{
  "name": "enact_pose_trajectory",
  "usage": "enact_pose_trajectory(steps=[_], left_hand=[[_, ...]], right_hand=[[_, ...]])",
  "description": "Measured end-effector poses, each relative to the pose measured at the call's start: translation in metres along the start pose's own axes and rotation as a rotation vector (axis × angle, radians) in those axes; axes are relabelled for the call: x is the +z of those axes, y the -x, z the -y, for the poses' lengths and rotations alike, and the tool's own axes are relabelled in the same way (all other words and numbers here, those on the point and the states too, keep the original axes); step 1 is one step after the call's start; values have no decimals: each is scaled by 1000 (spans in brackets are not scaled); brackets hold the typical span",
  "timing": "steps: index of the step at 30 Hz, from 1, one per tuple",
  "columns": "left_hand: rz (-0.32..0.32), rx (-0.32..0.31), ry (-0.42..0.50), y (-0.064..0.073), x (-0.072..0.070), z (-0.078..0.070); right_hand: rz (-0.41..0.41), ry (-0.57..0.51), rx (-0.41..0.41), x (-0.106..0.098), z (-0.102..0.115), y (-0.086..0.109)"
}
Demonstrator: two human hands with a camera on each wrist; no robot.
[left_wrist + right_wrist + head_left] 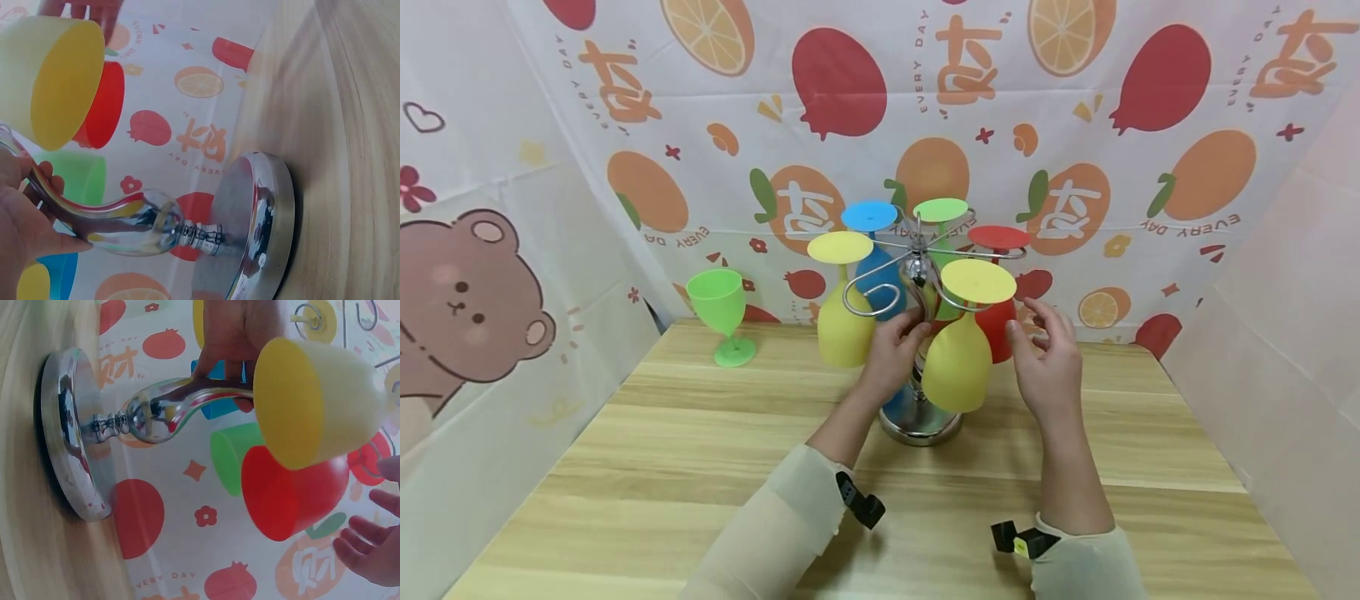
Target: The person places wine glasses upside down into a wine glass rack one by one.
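A chrome goblet rack (922, 427) stands upright on the table, its curved stem (125, 225) rising from a round base. My left hand (889, 358) grips that stem beneath the wire hooks. Plastic goblets hang upside down by their feet: a front yellow goblet (957, 367), a left yellow goblet (842, 333), a blue goblet (870, 217), a green goblet (942, 210) and a red goblet (998, 337). My right hand (1051, 362), fingers loosely bent and holding nothing, is just right of the red and front yellow goblets. In the right wrist view it appears apart from the red bowl (294, 494).
Another green goblet (717, 300) stands upright at the table's back left. One curled wire hook (872, 310) at the rack's front left carries no goblet. Behind the wooden table (700, 467) hangs a fruit-printed cloth (895, 50), with cloth on both sides too.
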State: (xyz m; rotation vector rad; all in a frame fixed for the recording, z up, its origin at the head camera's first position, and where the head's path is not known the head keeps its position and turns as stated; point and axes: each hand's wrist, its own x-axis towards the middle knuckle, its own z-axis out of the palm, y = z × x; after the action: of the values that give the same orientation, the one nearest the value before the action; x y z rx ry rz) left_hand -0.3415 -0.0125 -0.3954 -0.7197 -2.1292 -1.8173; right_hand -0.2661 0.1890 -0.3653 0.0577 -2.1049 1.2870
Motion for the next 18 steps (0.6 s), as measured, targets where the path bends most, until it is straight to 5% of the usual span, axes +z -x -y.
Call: enact_pose_trajectory(steps=[6,12,18], left_hand=[[-33,-23,35,-3,3,0],[-49,8,27,-4,6,4],[-58,-25,-13,-3,9,3]], right_hand=[[-85,-50,-90,2,7,2],[-36,-72,-107,5,10,4],[37,-86,-91,5,11,6]])
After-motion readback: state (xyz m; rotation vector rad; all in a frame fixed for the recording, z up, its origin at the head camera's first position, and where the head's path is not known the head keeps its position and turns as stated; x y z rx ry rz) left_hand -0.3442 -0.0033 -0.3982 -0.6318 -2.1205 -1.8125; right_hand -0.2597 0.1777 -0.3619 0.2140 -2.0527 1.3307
